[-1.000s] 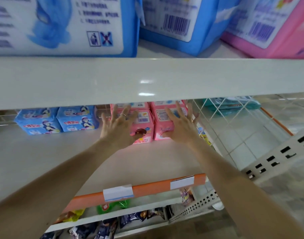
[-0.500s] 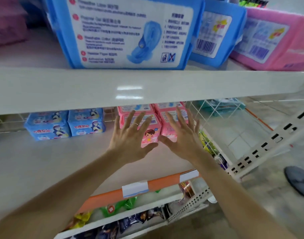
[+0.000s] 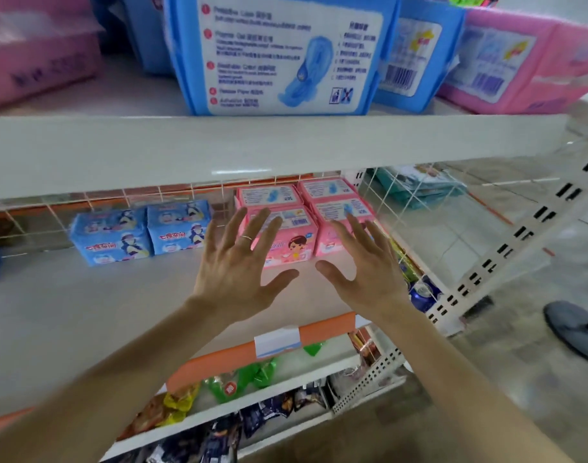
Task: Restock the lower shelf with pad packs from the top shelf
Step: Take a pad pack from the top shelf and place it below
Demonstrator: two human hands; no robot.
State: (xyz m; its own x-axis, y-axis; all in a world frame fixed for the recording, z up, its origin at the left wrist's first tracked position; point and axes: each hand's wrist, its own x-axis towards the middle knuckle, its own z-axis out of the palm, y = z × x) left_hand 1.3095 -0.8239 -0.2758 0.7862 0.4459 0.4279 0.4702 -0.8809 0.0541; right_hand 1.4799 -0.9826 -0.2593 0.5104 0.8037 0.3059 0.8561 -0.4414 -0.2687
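My left hand (image 3: 239,269) is spread wide, fingers straight and fanned, gripping nothing; a thin ring (image 3: 246,237) sits on one finger. My right hand (image 3: 362,272) just beside it is spread the same way, and the two thumbs point at each other with a gap between them. Both hover over the lower shelf (image 3: 85,312), toward its right end, backs facing me. From where I look the fingertips overlap the front pair of the pink pad packs (image 3: 287,243), but I cannot tell whether they touch them.

Those pink pad packs stand as a block of four, two in front and two behind, against the back edge of the lower shelf near its right end, close to the wire divider (image 3: 419,222). To their left, apart from them and also along the back edge, two blue pad packs (image 3: 112,235) stand side by side.

At the front edge of the top shelf (image 3: 219,148) a large blue pack (image 3: 279,55) stands with its printed back toward me. A second blue pack (image 3: 416,51) is just right of it, then a right pink pack (image 3: 513,58) toward the right end. A left pink pack (image 3: 35,58) lies toward the left end.

An orange price strip (image 3: 219,362) runs along the lower shelf's front edge and carries a white label (image 3: 277,340). Snack bags (image 3: 232,384) fill the tier beneath. Teal packs (image 3: 416,185) lie beyond the wire divider, and a grey shoe (image 3: 573,329) is on the floor at the right.
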